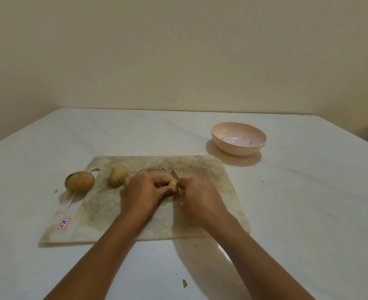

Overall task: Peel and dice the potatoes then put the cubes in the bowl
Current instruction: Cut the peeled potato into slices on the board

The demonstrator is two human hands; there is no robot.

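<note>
Centrally, left hand (143, 188) gripping potato (172, 182), right hand (197, 194) clasping knife (174, 175)

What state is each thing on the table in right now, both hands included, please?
left hand: holds the small potato.
right hand: grips the knife.
small potato: mostly hidden between the hands, pale flesh showing.
knife: blade against the small potato.
cutting board: flat, stained.
middle potato: unpeeled, on the cutting board.
leftmost potato: unpeeled, at the board's left edge.
bowl: upright, no cubes inside.
</note>
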